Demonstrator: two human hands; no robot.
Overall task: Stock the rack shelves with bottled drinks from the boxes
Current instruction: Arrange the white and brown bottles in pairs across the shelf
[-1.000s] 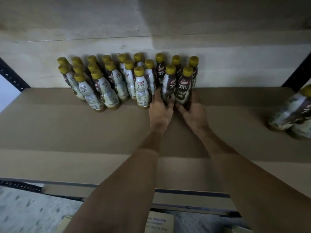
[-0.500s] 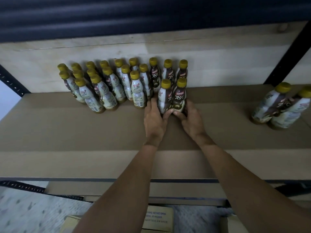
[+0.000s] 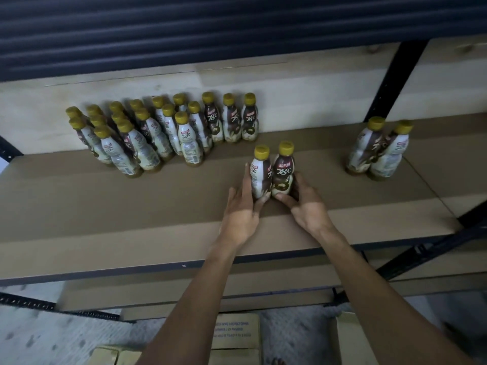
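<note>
Floor: printed tan cardboard boxes (image 3: 237, 330) below the shelf edge.
Left hand (image 3: 239, 214): fingers wrapped on the left flank of the white-sleeved plastic bottle (image 3: 261, 177), yellow cap.
Right hand (image 3: 308, 209): curled round the base of the brown-sleeved plastic bottle (image 3: 284, 175), yellow cap.
Held pair: upright, touching, on the brown board shelf (image 3: 131, 206), mid-depth.
Back: cluster of yellow-capped bottles (image 3: 163, 133) against the rear panel.
Far right: two more bottles (image 3: 376, 154), touching.

Glossy plastic bottles (image 3: 272, 175) with matt yellow caps (image 3: 286, 148) stand on a matt cardboard-lined shelf (image 3: 131, 206) in a dark metal frame (image 3: 390, 83).
</note>
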